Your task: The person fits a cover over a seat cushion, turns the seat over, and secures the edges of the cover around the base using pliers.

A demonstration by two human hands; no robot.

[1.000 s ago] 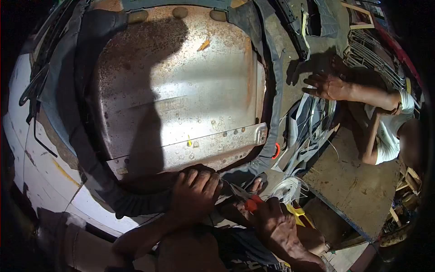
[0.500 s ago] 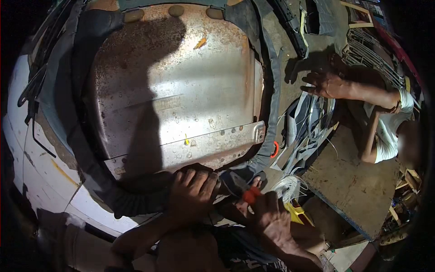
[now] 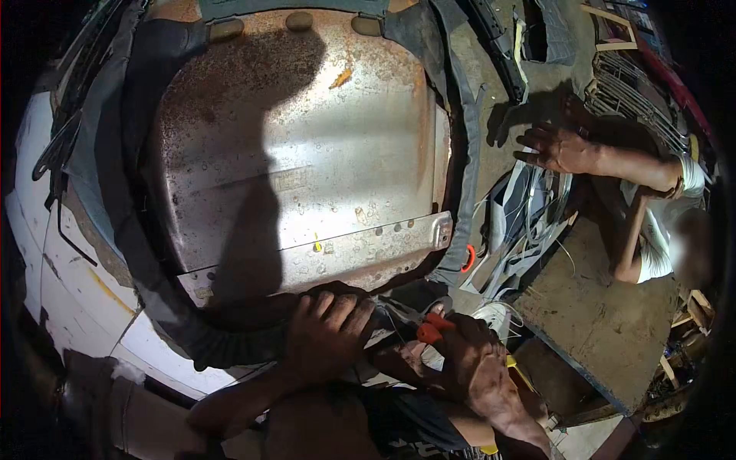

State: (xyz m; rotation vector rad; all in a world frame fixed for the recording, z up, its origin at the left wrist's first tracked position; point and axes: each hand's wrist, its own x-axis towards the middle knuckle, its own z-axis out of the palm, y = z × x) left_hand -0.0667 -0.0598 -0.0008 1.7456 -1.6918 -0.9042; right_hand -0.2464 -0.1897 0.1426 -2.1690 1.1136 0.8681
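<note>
A metal seat pan (image 3: 360,169), rusty along its far end, lies with a dark fabric cover (image 3: 230,337) wrapped round its rim. My left hand (image 3: 331,326) is closed over the cover's near edge, fingers curled on the fabric. To the right of it, my right hand (image 3: 477,360) is wrapped round the red-orange handles of pliers (image 3: 434,330). Their jaws are dark and hard to make out, close to the cover's near right corner. A thin line, perhaps wire, shows between the pliers and the cover.
A red loop (image 3: 469,258) sits by the cover's right edge. Beyond lie fabric strips and wires (image 3: 529,207), and a brown board (image 3: 594,307). At the right another person's hand (image 3: 563,148) is held out. White panels (image 3: 84,284) stand at the left.
My right hand and the pliers have moved a little right and down, away from the cover's edge. My left hand stays on the fabric.
</note>
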